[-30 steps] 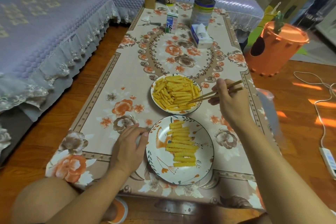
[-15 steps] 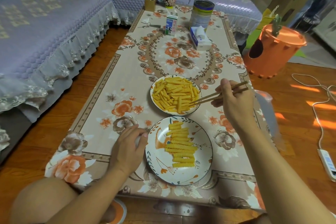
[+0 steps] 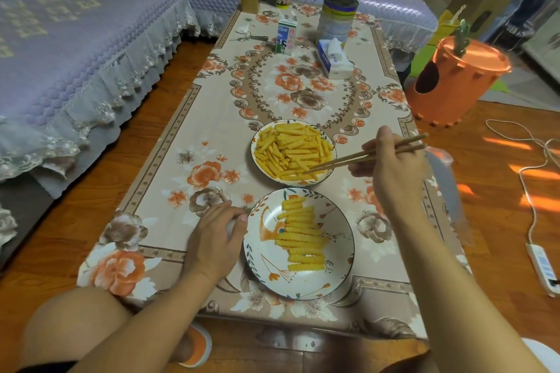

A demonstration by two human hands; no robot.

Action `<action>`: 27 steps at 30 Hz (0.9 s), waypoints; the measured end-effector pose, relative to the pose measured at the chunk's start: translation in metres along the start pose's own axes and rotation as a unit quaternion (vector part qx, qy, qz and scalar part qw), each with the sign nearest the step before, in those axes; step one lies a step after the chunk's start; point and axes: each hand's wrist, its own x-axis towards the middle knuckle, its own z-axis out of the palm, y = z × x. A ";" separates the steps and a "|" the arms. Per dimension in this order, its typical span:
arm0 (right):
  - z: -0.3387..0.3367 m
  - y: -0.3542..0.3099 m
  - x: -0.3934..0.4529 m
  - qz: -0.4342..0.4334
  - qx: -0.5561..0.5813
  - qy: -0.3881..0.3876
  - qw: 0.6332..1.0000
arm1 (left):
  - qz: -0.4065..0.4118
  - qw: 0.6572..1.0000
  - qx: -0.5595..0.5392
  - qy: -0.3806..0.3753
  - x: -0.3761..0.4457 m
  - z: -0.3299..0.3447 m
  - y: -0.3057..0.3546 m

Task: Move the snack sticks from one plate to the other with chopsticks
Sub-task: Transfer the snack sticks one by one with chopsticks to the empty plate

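The right hand pinches the chopsticks, tips low in the heaped snack sticks of the far plate at frame centre, seemingly to take one, while the left hand, fingers curled, touches the near plate below, probably to steady it.

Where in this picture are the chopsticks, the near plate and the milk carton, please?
chopsticks (image 3: 348,160), head view, middle of the shafts over the far plate's rim.
near plate (image 3: 339,277), head view, bare lower right of its inside.
milk carton (image 3: 285,37), head view, front face.
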 end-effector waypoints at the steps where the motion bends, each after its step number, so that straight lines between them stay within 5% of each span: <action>1: -0.009 -0.010 -0.003 0.007 -0.003 -0.037 0.999 | -0.001 1.000 -0.001 -0.001 0.000 0.000 0.000; 5: -0.038 -0.044 -0.034 0.033 -0.111 -0.244 0.963 | -0.002 1.000 -0.010 0.000 0.000 -0.001 0.003; 9: -0.039 -0.031 -0.065 0.015 -0.210 -0.315 0.925 | -0.003 1.000 -0.008 0.002 -0.001 -0.003 0.005; 21: -0.053 -0.027 -0.058 -0.016 -0.147 -0.256 0.955 | 0.001 1.000 -0.006 -0.002 -0.001 -0.002 0.002; 27: -0.027 -0.003 -0.014 -0.037 -0.049 -0.098 0.993 | 0.002 1.000 0.005 -0.004 0.000 -0.001 0.001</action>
